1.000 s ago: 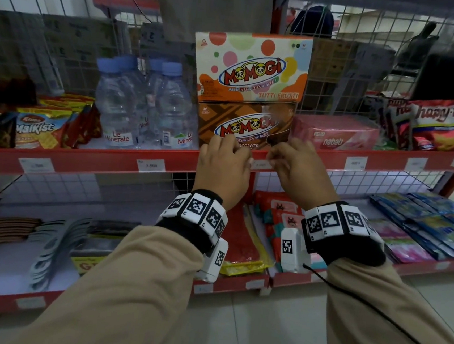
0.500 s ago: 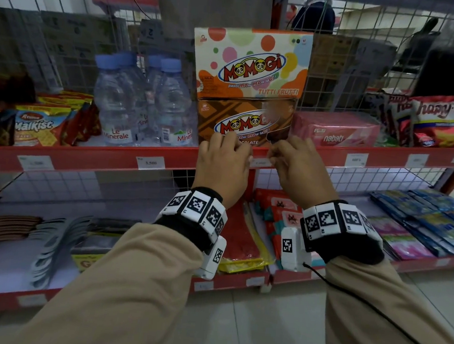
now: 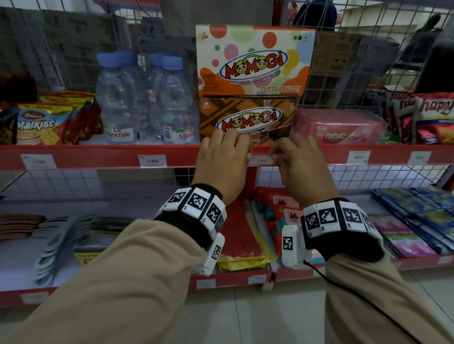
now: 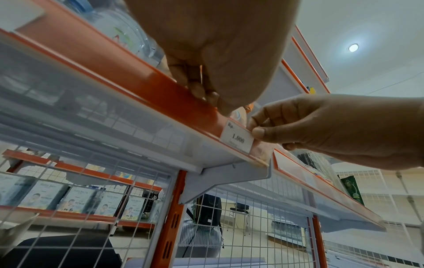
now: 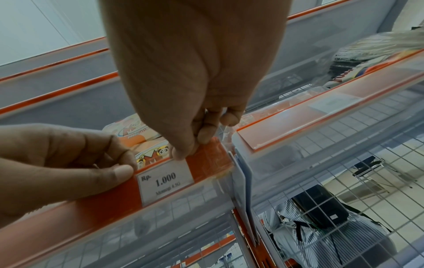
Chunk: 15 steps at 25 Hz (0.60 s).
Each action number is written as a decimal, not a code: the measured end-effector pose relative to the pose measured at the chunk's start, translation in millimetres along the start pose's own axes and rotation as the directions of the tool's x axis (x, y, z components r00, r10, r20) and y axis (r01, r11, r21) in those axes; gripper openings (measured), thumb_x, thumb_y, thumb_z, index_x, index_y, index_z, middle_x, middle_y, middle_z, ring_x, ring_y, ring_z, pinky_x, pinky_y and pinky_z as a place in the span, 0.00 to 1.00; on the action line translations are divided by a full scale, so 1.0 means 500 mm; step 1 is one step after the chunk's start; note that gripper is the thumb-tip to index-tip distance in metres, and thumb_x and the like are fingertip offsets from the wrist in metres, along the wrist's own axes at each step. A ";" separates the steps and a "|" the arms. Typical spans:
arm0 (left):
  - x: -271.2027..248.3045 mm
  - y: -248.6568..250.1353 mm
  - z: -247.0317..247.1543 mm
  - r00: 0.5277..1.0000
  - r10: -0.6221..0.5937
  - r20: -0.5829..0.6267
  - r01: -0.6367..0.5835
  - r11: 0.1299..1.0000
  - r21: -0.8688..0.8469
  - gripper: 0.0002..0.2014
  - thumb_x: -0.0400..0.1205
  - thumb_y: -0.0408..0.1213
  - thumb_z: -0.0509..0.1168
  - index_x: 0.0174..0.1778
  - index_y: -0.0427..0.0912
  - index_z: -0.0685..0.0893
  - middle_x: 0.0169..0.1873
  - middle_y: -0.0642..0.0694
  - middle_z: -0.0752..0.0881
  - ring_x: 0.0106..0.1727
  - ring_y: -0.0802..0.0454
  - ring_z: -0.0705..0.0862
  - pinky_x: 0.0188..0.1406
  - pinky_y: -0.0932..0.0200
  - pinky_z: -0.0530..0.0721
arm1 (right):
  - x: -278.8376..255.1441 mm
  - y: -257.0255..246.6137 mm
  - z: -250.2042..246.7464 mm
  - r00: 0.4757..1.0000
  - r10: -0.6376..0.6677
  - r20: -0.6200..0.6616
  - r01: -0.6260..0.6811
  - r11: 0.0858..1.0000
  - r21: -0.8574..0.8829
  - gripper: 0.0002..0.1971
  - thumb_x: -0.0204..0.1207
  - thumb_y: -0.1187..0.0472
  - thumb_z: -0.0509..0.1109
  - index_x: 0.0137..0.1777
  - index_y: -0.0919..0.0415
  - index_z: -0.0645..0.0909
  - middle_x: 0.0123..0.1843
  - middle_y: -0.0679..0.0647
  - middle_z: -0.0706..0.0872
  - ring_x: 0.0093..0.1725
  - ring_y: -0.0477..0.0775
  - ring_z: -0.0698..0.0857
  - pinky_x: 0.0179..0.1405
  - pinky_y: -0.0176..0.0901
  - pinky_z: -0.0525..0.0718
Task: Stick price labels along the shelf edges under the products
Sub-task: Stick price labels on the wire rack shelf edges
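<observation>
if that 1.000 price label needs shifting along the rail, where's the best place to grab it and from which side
Probably by its two short ends, coming from the front of the red shelf edge. The 1.000 price label lies flat against the rail, so there is no face to grip; only its edges are exposed. The left hand already has its thumb at the label's left end, and the right hand fingertips at its upper right corner.

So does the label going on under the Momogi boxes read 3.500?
No, the price label between both hands reads Rp. 1.000, as the right wrist view shows.
</observation>
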<state>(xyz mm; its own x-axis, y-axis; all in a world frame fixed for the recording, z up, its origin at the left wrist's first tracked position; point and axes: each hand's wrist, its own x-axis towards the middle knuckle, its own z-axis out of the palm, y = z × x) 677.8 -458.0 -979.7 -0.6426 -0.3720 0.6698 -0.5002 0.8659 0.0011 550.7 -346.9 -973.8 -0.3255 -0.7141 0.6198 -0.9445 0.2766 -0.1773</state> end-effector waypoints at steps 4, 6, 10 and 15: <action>-0.006 -0.003 -0.003 0.999 0.007 -0.042 -0.009 0.999 -0.038 0.05 0.81 0.38 0.60 0.51 0.46 0.78 0.51 0.48 0.78 0.52 0.45 0.73 0.49 0.51 0.70 | -0.008 0.003 0.009 0.990 0.016 -0.137 0.003 0.991 0.134 0.09 0.76 0.67 0.67 0.55 0.61 0.82 0.54 0.59 0.80 0.57 0.59 0.74 0.54 0.46 0.74; -0.012 -0.002 -0.005 0.999 -0.002 -0.047 -0.001 0.998 -0.058 0.06 0.80 0.38 0.61 0.52 0.46 0.79 0.51 0.48 0.78 0.53 0.46 0.73 0.50 0.51 0.72 | -0.013 0.005 0.015 0.981 0.016 -0.191 0.012 0.989 0.145 0.09 0.75 0.67 0.68 0.55 0.61 0.82 0.55 0.58 0.80 0.57 0.59 0.75 0.55 0.42 0.71; -0.039 0.005 -0.002 0.996 -0.025 -0.081 0.017 0.995 -0.098 0.15 0.79 0.39 0.63 0.61 0.45 0.81 0.57 0.46 0.78 0.59 0.44 0.73 0.55 0.50 0.74 | -0.032 0.006 0.034 0.949 0.029 -0.315 0.011 0.992 0.125 0.08 0.74 0.68 0.69 0.53 0.61 0.83 0.54 0.58 0.81 0.56 0.59 0.73 0.53 0.41 0.71; -0.117 0.012 0.048 0.989 0.012 -0.146 -0.030 0.992 -0.121 0.19 0.77 0.39 0.65 0.64 0.43 0.81 0.72 0.42 0.75 0.73 0.40 0.70 0.66 0.43 0.72 | -0.103 0.026 0.088 0.938 0.094 -0.332 -0.005 0.966 0.257 0.06 0.75 0.68 0.68 0.50 0.62 0.83 0.50 0.57 0.79 0.53 0.56 0.77 0.52 0.42 0.74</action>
<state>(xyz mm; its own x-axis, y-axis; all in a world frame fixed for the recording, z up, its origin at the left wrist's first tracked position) 698.2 -439.1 -1036.8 -0.5570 -0.3083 0.7712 -0.4063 0.9110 0.0708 553.1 -335.1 -1041.7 -0.3792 -0.4305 0.8191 -0.9224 0.1056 -0.3715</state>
